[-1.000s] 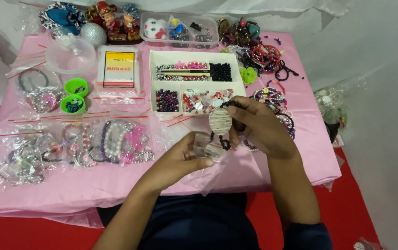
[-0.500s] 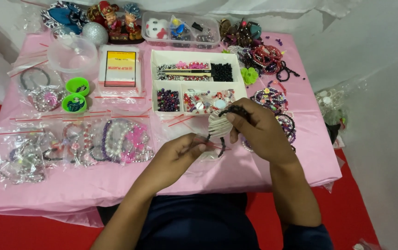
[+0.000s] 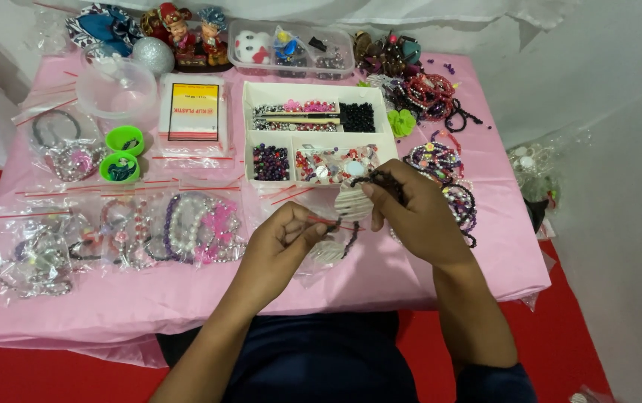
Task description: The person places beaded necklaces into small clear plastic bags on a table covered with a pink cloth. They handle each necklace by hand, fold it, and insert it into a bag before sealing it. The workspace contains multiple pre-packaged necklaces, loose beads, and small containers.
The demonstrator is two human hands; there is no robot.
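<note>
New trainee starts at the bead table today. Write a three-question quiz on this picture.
1. True or false: the left hand pinches the mouth of a small clear bag.
2. What does the right hand hold? A) a dark bead strand B) scissors C) a green cup
3. What colour is the cloth on the table?

Key: 1 true. 2 A. 3 pink.
</note>
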